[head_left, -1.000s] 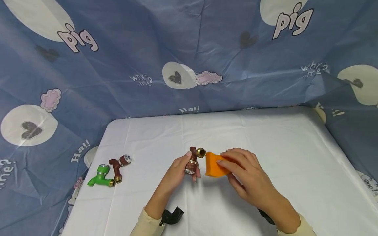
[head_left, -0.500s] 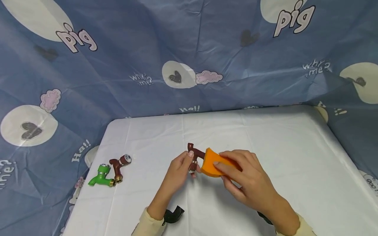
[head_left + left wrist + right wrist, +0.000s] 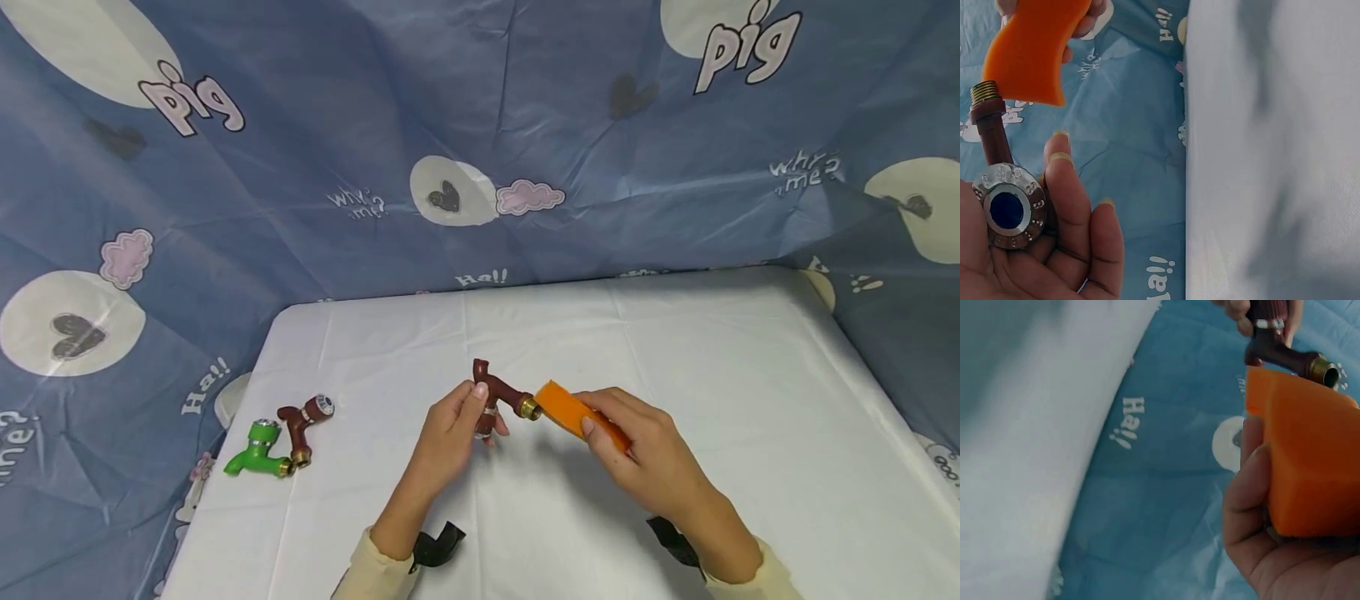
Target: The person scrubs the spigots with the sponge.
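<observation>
A brown faucet [image 3: 501, 388] with a brass threaded end is held up over the table by my left hand [image 3: 450, 433], thumb on its body. Its round silver-rimmed knob [image 3: 1011, 206], with a dark blue centre, faces the camera in the left wrist view. My right hand [image 3: 651, 454] grips an orange sponge [image 3: 573, 410], thumb on the near side. The sponge's edge is right by the faucet's brass end; whether they touch I cannot tell. In the right wrist view the sponge [image 3: 1316, 450] fills much of the right side.
On the left of the white-covered table [image 3: 375, 525], a green faucet [image 3: 258, 450] and a second brown faucet [image 3: 302, 427] lie close together. Behind the table hangs a blue printed cloth [image 3: 300, 167]. Black straps [image 3: 439, 546] are on the wrists.
The faucet has turned in my left hand, so its brass end now points right instead of toward the camera. My right hand has tilted the sponge and shifted slightly right, uncovering the brass end.
</observation>
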Tool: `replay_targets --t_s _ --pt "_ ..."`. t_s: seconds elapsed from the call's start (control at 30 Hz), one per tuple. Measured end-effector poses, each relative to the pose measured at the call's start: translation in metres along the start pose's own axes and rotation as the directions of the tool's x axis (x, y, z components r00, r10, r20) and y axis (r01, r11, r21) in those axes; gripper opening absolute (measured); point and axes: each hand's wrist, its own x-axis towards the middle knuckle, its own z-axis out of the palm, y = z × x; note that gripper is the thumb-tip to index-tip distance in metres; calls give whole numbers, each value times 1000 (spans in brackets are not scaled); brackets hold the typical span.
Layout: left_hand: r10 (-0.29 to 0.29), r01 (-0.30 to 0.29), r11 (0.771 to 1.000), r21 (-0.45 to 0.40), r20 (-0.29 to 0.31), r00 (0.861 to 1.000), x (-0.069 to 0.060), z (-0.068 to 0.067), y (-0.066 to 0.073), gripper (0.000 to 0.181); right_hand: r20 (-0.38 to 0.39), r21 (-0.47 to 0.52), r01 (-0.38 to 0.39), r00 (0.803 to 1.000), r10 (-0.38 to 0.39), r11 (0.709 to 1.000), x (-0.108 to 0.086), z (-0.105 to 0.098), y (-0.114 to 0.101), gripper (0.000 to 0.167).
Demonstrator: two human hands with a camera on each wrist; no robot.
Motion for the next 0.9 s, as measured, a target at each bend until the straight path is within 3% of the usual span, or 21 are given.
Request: replay_targets --t_s 0.23,0.4,0.53,0.63,0.7,0.77,0.83,0.9 --pt "18 -17 1000 14 -56 998 1 2 -1 46 79 174 -132 990 120 976 -11 14 -2 24" --pt "19 -19 1000 1 -101 995 3 3 -4 42 186 258 -273 955 229 927 -19 24 -7 20" --pt "25 -27 1000 -15 -126 992 4 3 -5 41 270 304 -285 941 204 909 -23 28 -15 20" --pt "39 -39 999 3 -127 991 4 2 -6 39 243 344 -202 963 121 917 -20 23 -26 26" --pt "54 -52 998 19 -129 990 4 2 -8 37 164 337 -87 986 32 937 -14 16 -34 31" --pt "75 -71 997 38 -133 988 3 3 -8 34 53 273 60 996 -77 960 -6 10 -41 30" --pt "94 -86 995 59 -140 986 2 4 -9 32 -51 145 190 982 -184 971 2 5 -45 28" --pt "106 -95 992 81 -148 983 1 5 -8 30 -114 1 270 957 -268 963 9 4 -46 29"
